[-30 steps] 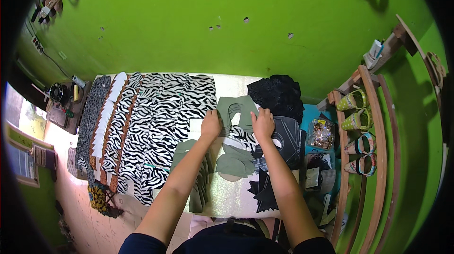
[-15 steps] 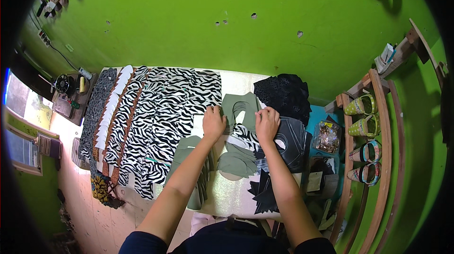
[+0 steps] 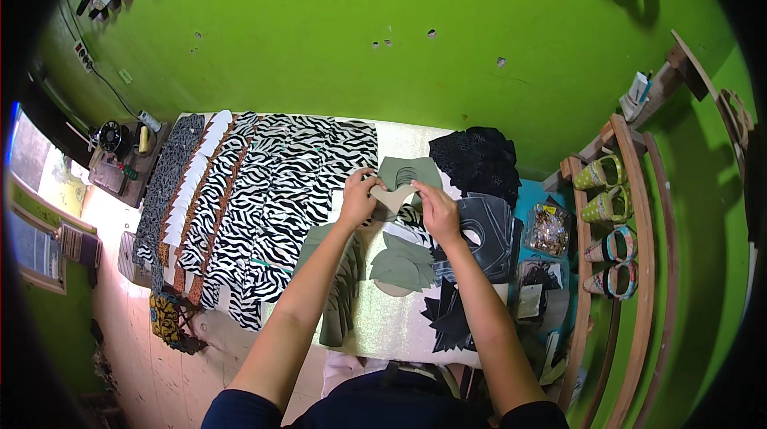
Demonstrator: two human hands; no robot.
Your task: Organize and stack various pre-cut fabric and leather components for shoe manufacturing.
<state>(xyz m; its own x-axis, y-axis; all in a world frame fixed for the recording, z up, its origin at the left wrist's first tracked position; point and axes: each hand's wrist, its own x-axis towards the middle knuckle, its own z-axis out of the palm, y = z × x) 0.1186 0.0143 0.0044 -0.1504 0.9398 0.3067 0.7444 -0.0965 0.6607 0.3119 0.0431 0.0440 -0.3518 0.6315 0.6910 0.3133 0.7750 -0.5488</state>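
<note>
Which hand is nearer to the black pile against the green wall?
Right. The right hand is below and left of the black pile, not touching it; the left hand is farther left, beyond the green stack.

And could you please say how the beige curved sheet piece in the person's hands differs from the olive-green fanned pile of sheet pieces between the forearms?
Colour: the beige curved sheet piece shows a pale face, while the olive-green fanned pile is mostly muted green.
Pose: the piece is held by the left hand and right hand; the pile lies on the table.
Both are thin cut material with curved edges.
</note>
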